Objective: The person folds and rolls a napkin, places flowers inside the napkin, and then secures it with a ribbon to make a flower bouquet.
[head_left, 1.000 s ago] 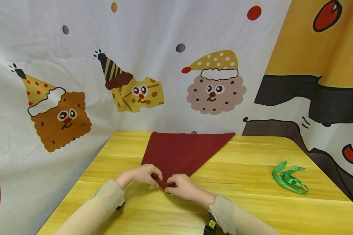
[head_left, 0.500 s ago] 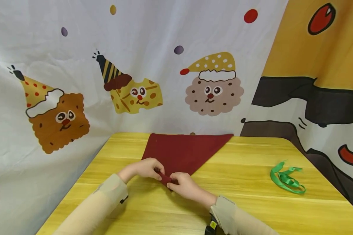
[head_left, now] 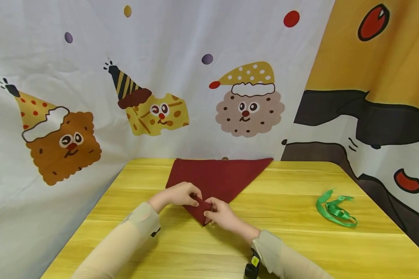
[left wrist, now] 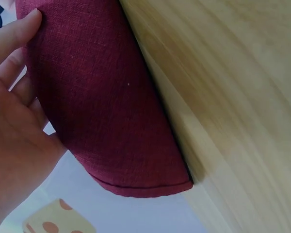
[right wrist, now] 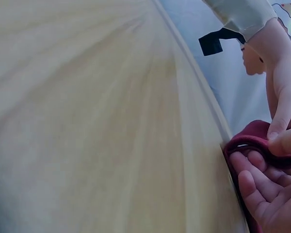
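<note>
A dark red cloth point(head_left: 218, 174), maybe a napkin, lies on the table with its wide edge at the far side. Its near part is lifted and folded over between both hands. My left hand point(head_left: 181, 193) pinches the fold from the left. In the left wrist view the thumb of the left hand point(left wrist: 12, 131) presses the cloth point(left wrist: 102, 97), which curves smoothly down to a stitched hem. My right hand point(head_left: 225, 216) grips the fold's right end. In the right wrist view, fingers of the right hand point(right wrist: 276, 204) sit inside the rolled cloth point(right wrist: 254, 130), thumb on top.
A loose green ribbon point(head_left: 335, 210) lies on the right of the yellow wood-grain table point(head_left: 283, 244). Behind the table hangs a white curtain point(head_left: 181, 46) printed with cartoon snacks. A dark strap device point(head_left: 252, 265) sits at the right wrist.
Both hands have moved away from me along the cloth, carrying the fold farther over. More of the folded near end shows below the fingers. The ribbon lies as before; the head view shifted slightly.
</note>
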Demonstrator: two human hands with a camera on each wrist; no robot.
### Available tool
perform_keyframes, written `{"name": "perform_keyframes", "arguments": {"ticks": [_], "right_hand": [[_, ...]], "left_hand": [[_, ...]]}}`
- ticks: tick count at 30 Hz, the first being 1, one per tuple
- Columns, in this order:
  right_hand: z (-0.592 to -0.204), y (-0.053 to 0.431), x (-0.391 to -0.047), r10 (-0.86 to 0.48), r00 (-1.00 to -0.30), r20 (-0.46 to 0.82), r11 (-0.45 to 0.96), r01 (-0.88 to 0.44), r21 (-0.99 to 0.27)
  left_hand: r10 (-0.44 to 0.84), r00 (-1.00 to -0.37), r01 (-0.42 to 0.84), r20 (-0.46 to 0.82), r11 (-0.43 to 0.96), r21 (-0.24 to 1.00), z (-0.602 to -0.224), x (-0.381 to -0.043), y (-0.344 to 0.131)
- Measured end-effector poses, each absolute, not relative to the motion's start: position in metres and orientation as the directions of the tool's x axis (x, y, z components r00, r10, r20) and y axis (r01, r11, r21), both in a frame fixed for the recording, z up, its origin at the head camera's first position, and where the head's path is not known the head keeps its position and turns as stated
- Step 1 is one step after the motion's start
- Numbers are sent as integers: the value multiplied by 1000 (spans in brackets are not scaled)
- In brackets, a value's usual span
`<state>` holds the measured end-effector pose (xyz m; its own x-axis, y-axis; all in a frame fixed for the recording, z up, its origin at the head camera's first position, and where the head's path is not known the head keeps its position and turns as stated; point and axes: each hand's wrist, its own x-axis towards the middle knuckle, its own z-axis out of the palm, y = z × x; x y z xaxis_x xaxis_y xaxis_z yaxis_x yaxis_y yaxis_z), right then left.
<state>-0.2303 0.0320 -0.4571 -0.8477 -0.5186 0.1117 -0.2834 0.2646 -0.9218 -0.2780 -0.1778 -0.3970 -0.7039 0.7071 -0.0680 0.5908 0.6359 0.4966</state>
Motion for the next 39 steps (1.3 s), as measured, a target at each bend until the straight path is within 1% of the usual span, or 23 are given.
{"name": "perform_keyframes", "arguments": {"ticks": [6, 10, 15, 20, 22, 25, 29, 32, 36, 39], "right_hand": [[-458, 38, -238, -515, -852, 95, 265, -263, -928], [-458, 41, -243, -512, -857, 61, 329, -261, -907], [-454, 48, -249, -495, -868, 22, 438, -272, -857], [-446, 54, -256, -424, -903, 73, 564, -326, -759], [-442, 55, -258, -418, -902, 107, 591, -359, -722], [-439, 56, -258, -473, -871, 129, 591, -422, -688], [-441, 53, -255, -618, -772, 151, 520, -545, -658], [-443, 49, -255, -680, -714, 168, 488, -611, -623], [-444, 45, -254, -708, -684, 176, 471, -642, -604], [-445, 44, -254, -712, -681, 169, 465, -639, -613]], "left_hand": [[703, -708, 595, -65, 644, 480, -400, -286, -169], [704, -707, 599, -69, 648, 470, -403, -290, -163], [697, -711, 610, -88, 674, 417, -408, -294, -155], [697, -712, 627, -86, 687, 368, -410, -296, -147], [694, -715, 627, -88, 692, 357, -411, -296, -144], [691, -718, 629, -88, 697, 344, -412, -296, -142], [693, -718, 636, -73, 695, 335, -415, -295, -140], [692, -719, 640, -66, 695, 327, -417, -296, -140], [692, -721, 658, -33, 699, 280, -419, -296, -140], [689, -725, 675, 17, 705, 218, -422, -293, -141]]}}
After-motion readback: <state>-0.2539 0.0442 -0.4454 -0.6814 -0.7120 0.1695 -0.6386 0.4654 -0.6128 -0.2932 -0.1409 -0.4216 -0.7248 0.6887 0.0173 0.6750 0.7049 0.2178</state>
